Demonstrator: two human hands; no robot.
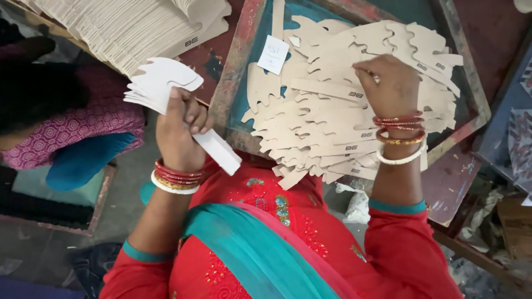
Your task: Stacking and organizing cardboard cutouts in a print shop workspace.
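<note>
Left hand [178, 130] grips white card cutouts [160, 83] — right hand [388, 83] pinches spread tan cutouts [327, 122].

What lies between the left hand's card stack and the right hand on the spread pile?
In the head view, a small white paper slip and the wooden frame's edge.

– What is found around the right hand [388, 88]?
– Spread cutouts [332, 127] lie under it and on every side; the frame rim [471, 94] blocks beyond.
– And by the left hand [177, 133]?
– A stack [127, 27] is met above; bare floor [122, 205] is left below.
</note>
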